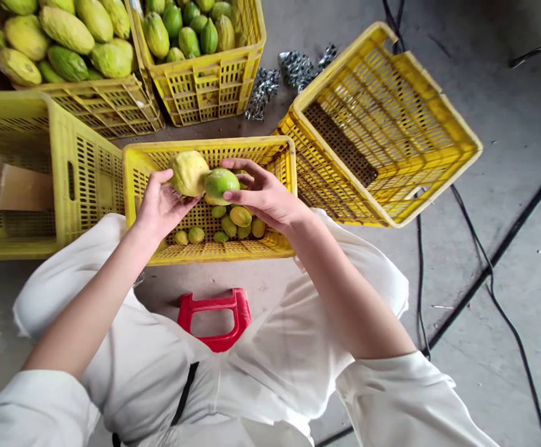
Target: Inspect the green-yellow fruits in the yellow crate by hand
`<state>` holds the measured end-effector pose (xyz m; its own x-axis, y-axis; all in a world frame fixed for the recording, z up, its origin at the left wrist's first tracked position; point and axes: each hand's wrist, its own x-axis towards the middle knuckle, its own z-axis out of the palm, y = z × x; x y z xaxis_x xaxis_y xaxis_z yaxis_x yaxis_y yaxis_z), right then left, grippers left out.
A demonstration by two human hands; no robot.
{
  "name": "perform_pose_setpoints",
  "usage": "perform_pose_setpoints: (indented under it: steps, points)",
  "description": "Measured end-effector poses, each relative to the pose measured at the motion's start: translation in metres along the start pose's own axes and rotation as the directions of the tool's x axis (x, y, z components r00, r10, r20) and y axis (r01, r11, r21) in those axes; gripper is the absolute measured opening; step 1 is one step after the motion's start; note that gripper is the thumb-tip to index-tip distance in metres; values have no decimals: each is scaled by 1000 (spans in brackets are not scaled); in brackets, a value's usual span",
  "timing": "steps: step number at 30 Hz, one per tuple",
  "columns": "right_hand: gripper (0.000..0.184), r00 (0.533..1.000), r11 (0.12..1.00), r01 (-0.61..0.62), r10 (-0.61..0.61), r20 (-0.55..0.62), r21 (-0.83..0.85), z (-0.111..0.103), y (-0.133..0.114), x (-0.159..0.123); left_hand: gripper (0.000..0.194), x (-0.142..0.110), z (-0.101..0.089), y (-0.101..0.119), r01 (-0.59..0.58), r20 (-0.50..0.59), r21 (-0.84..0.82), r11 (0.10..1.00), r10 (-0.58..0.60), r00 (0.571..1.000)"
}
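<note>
white trousers (159, 354), grey floor (517, 149); left hand (161, 205) cupping yellow fruit (188, 174), right hand (268, 195) pinching green fruit (221, 185).

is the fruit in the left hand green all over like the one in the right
No, the left hand's fruit is mostly pale yellow.

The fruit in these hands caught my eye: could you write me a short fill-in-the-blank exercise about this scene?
The left hand holds the larger fruit, whose skin is mostly ____. 
The right hand holds the smaller fruit, whose skin is mostly ____. 
The plastic object with an opening, between the person's legs, is ____. 
The thick black cable lies on the floor in the ____ half of the picture.

Missing words: yellow; green; red; right.
</note>
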<state>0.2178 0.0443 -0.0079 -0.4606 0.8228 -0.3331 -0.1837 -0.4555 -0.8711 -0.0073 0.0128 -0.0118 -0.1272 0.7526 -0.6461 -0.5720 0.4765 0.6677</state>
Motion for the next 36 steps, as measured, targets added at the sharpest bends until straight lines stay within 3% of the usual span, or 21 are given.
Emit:
perform_pose_setpoints:
  steps: [10, 15, 23, 28, 36]
  points:
    - [77, 985, 995, 85, -91, -149, -45, -5, 2, -1, 43, -14, 5, 5, 62, 127, 8, 998, -63, 990]
    - [83, 982, 991, 79, -97, -161, -112, -4, 7, 1, 43, -9, 3, 6, 28, 99, 0, 1000, -28, 995]
    - [87, 977, 991, 120, -128, -170, -52, 4, 6, 0, 40, -7, 3, 8, -27, 69, -53, 998, 30, 997]
    - [83, 966, 984, 167, -177, -186, -67, 9, -1, -1, 36, -11, 6, 2, -23, 64, -54, 998, 26, 998]
    - [80, 966, 986, 141, -156, -204, -86, 5, 7, 1, 29, -16, 12, 2, -16, 9, -26, 1000, 16, 1000]
